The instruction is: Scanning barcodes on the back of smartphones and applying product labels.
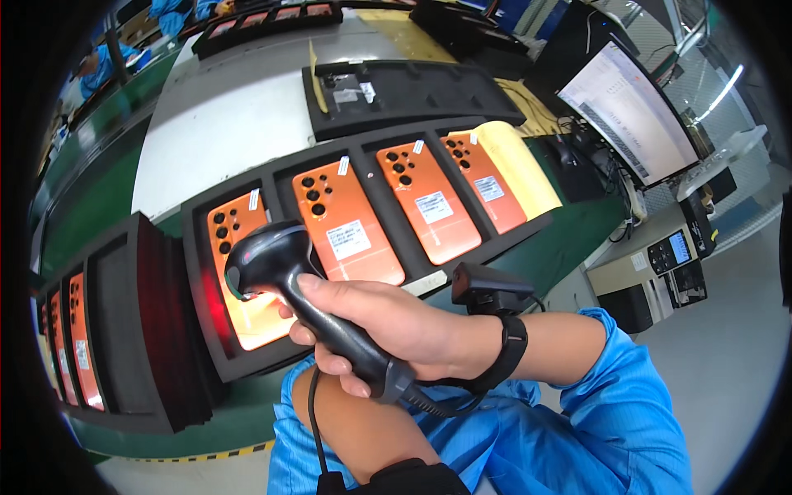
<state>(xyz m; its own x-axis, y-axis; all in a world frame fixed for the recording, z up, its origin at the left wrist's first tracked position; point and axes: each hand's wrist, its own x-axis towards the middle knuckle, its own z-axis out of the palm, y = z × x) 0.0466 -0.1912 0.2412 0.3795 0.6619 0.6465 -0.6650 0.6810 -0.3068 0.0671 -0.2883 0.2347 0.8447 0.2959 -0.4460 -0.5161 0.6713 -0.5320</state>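
My right hand point(396, 326) is wrapped round the handle of a black handheld barcode scanner point(272, 252), thumb on top and fingers curled underneath. The scanner head hangs over the leftmost orange smartphone point(262, 322), partly hiding it, and casts a bright glow and red light there. More orange phones lie back side up in the same black foam tray point(487, 252): a second phone point(351, 223), a third phone point(429, 206) and a fourth phone point(491, 186), each with a white label. My left forearm point(363, 429) crosses below; its hand lies outside the picture.
Left stands a stack of black trays point(124, 330), the top one holding orange phones. Behind is another black tray point(412, 91) with small packets. A yellow sheet point(520, 173) lies beside the fourth phone. At right are a monitor point(631, 111) and a label printer point(643, 264). People in blue work far left.
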